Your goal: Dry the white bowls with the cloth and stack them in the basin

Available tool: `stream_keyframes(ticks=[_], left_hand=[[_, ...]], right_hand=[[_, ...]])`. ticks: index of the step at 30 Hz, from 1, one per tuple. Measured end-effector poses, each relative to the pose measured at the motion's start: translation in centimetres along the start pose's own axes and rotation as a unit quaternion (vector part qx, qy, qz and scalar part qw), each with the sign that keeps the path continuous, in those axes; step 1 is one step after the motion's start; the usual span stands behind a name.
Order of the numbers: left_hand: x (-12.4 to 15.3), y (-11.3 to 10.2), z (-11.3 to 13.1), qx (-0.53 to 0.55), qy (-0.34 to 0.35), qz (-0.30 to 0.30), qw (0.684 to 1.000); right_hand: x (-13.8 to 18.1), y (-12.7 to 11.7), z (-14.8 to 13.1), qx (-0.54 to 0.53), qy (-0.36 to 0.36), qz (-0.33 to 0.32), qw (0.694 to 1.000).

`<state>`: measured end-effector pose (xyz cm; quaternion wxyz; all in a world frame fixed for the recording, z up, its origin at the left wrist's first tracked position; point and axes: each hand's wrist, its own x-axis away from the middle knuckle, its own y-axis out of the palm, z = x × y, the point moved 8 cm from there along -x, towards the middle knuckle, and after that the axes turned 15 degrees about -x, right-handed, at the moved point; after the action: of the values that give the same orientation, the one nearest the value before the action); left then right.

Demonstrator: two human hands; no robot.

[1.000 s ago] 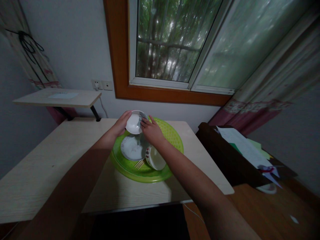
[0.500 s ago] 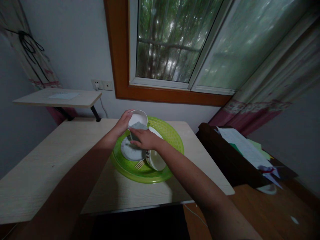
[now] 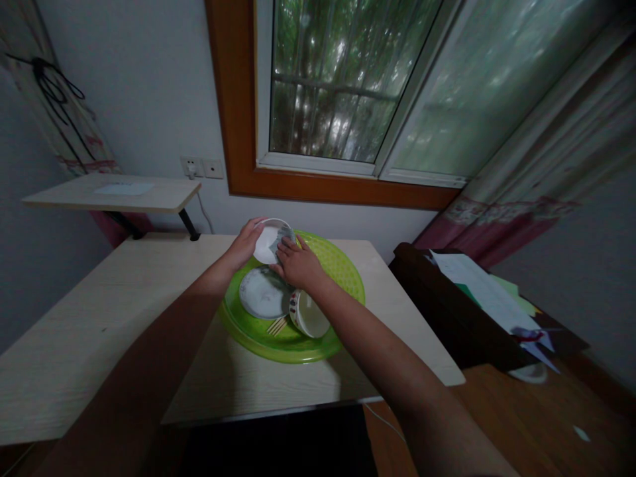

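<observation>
My left hand (image 3: 244, 244) grips the left rim of a white bowl (image 3: 265, 243), which is tilted toward me above the back of a green tray (image 3: 293, 356). Against the bowl's inner right side, my right hand (image 3: 299, 262) presses a grey cloth (image 3: 282, 238), partly hidden under the fingers. Below the hands a pale patterned plate (image 3: 263, 295) lies on the tray. Beside it a second bowl (image 3: 311, 315) with a patterned outside rests on its side under my right wrist. Several chopsticks (image 3: 277, 326) poke out near the tray's front, their other ends hidden.
The tray stands on a light wooden table (image 3: 199, 371). A small raised shelf (image 3: 114, 192) with a paper is at the back left. Behind are the wall and a window (image 3: 342, 86). Papers (image 3: 477, 291) lie on a dark piece of furniture at the right.
My right hand has moved from the bowl's lower front to its right side, taking the cloth along inside the bowl. My left hand keeps its hold.
</observation>
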<state>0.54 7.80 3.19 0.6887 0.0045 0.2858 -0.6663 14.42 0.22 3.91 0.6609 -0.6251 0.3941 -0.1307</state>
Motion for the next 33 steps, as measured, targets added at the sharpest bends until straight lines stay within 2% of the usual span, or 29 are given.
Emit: stream_keyframes(ticks=[8,13,17,21,28,33], left_hand=[[-0.1,-0.1,-0.4,0.01,-0.005,0.013,1.0],[-0.1,-0.5,-0.3,-0.003,0.011,0.029,1.0],[-0.1,-0.7,-0.4,-0.017,0.018,0.035,0.999],[0.0,-0.8,0.0,-0.014,0.032,0.036,0.999],[0.3,-0.8,0.2,-0.043,0.033,0.032,0.998],[0.1,-0.6,-0.1,-0.059,0.034,0.022,0.997]], right_hand=[[0.0,-1.2,-0.1,0.018,0.012,0.037,0.999],[-0.1,-0.2,-0.6,0.027,0.015,0.015,0.999],[-0.1,0.8,-1.7,-0.013,-0.025,-0.03,0.999],[-0.1,0.2,-2.5,-0.042,-0.061,-0.025,0.997],[-0.4,0.3,-2.5,-0.11,-0.038,-0.061,0.991],[-0.5,0.3,-1.8,-0.062,-0.023,-0.058,0.996]])
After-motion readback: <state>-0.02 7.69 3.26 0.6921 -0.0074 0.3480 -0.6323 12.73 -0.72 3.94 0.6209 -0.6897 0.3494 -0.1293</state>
